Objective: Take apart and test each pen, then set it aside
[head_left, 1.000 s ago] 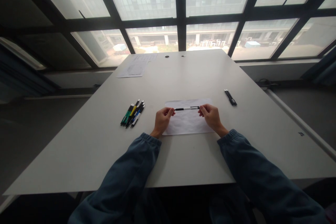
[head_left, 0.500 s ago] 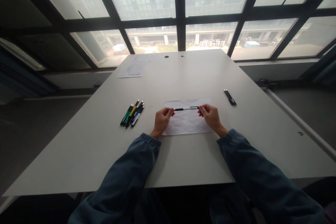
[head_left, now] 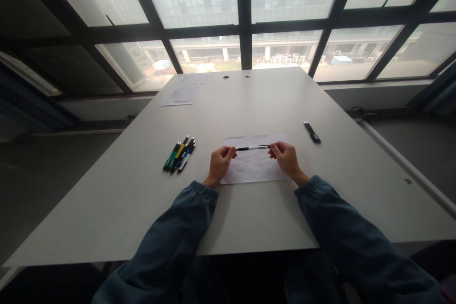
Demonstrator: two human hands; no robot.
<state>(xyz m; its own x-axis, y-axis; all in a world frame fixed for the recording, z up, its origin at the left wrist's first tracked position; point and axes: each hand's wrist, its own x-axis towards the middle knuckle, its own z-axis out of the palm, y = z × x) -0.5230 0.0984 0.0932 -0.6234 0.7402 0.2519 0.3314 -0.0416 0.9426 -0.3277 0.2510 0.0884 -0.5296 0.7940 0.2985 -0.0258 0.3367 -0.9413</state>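
Note:
Between my two hands a black and white pen (head_left: 253, 148) is held level, over a white sheet of paper (head_left: 254, 168) on the table. My left hand (head_left: 221, 161) pinches the pen's left end, by the black grip; the tip is hidden in the fingers. At the other end, with the clip, my right hand (head_left: 285, 156) pinches it between thumb and fingers. To the left of my left hand lies a bunch of several pens (head_left: 180, 156) in green, yellow, blue, white and black. Black pens (head_left: 312, 132) lie close together beyond my right hand.
The white table (head_left: 256, 218) reaches to the windows, its front edge just before me. Printed papers (head_left: 179, 94) lie at its far left. A round hole (head_left: 225, 77) is near the back edge, and a small dark mark (head_left: 408, 181) shows at the right.

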